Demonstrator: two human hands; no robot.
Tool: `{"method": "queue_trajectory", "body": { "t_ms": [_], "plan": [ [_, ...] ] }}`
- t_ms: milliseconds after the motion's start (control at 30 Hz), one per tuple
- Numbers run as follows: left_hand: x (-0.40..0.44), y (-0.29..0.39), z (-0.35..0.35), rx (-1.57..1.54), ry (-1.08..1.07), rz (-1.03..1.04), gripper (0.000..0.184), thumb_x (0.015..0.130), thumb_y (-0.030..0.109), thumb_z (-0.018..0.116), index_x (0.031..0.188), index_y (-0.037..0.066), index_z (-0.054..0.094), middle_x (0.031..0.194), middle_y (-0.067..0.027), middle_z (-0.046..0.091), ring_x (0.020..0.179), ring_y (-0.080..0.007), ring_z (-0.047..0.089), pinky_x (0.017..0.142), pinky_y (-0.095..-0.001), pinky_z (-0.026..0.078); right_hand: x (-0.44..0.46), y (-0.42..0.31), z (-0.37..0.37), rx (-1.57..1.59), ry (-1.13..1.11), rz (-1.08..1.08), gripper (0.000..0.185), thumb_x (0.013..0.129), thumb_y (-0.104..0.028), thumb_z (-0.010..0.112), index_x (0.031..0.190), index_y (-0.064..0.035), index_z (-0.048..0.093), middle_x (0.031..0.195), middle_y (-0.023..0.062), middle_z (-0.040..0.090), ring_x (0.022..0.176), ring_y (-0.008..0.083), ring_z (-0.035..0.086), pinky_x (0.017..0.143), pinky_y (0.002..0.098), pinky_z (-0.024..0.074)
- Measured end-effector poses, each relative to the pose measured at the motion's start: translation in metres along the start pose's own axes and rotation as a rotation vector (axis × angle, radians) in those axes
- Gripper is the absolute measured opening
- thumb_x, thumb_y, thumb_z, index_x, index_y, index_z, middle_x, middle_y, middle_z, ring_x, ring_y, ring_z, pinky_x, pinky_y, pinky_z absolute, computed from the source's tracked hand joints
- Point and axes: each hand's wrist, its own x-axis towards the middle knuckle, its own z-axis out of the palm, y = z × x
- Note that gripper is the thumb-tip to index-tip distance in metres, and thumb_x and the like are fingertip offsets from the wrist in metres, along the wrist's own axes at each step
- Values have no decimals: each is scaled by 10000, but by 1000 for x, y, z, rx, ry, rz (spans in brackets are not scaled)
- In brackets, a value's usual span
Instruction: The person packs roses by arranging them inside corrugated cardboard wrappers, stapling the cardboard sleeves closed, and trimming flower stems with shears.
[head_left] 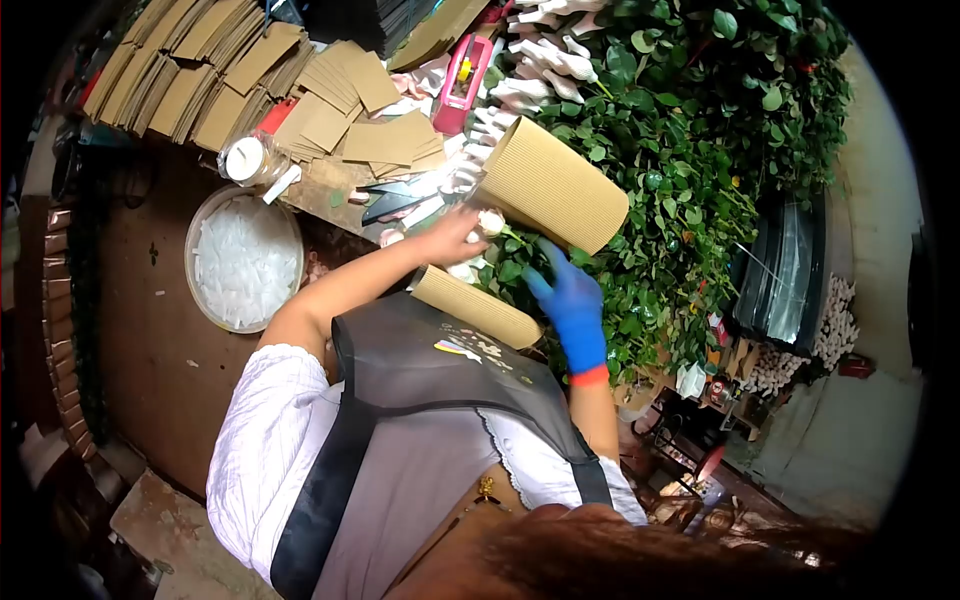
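Observation:
My bare left hand (452, 238) is closed at the head of a pale rose (490, 222), its fingers partly hidden. The rose's green stem points toward my right hand. In a blue glove with a red cuff, my right hand (567, 292) has thumb and forefinger apart, beside the leaves, and nothing shows between them. A curved sheet of corrugated cardboard (560, 188) stands just beyond both hands. Against my dark apron (420, 350) leans another curled corrugated sheet (478, 308).
Leafy rose stems (670, 190) pile up on the right, with white-wrapped heads (550, 60) at the back. Cardboard pieces (390, 138), a pink tape dispenser (463, 85), scissors (390, 203) and a jar (248, 160) lie on the table. A round tub (194, 285) holds white slips.

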Motion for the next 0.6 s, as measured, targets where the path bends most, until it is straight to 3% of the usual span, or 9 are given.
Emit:
{"method": "queue_trajectory", "body": {
  "t_ms": [33, 200, 300, 333, 433, 600],
  "plan": [
    [0, -3, 2, 16, -56, -40, 489, 848, 259, 729, 1255, 64, 542, 1232, -205, 541, 1172, -399, 499, 1019, -470, 398, 17, -3, 16, -70, -107, 66, 334, 882, -461, 648, 1091, -204, 690, 965, 122, 724, 873, 323, 698, 745, 481, 550],
    [-3, 5, -11, 40, 107, -51, 422, 882, 295, 704, 1173, 29, 554, 1128, -193, 579, 1068, -392, 561, 924, -446, 462, 65, 9, 81, -247, -177, 138, 384, 888, -534, 604, 1024, -184, 684, 942, 137, 721, 872, 337, 701, 771, 509, 545],
    [-2, 21, -33, -90, 111, -391, 378, 910, 312, 673, 1118, 15, 569, 1030, -182, 601, 980, -375, 606, 843, -428, 491, 68, 12, 89, -253, -218, 168, 391, 890, -541, 596, 996, -174, 681, 932, 143, 718, 878, 342, 699, 778, 510, 545],
    [-3, 14, -28, 4, 140, -333, 297, 941, 288, 624, 1028, 5, 592, 975, -175, 603, 913, -368, 616, 796, -430, 492, 67, 15, 91, -249, -238, 180, 391, 891, -540, 596, 990, -172, 681, 930, 144, 717, 881, 343, 698, 780, 507, 545],
    [4, 12, -21, 89, 135, -295, 264, 961, 261, 587, 942, -2, 598, 949, -178, 586, 904, -383, 597, 785, -445, 484, 68, 18, 97, -286, -238, 157, 391, 891, -538, 595, 1001, -174, 683, 926, 147, 717, 876, 355, 697, 791, 510, 542],
    [-2, 10, -9, -177, 431, -383, 200, 990, 165, 546, 911, -16, 571, 912, -166, 560, 856, -367, 571, 761, -422, 459, 69, 23, 102, -307, -178, 114, 396, 888, -531, 604, 1036, -174, 688, 991, 160, 710, 905, 355, 690, 810, 513, 535]
  ]
}}
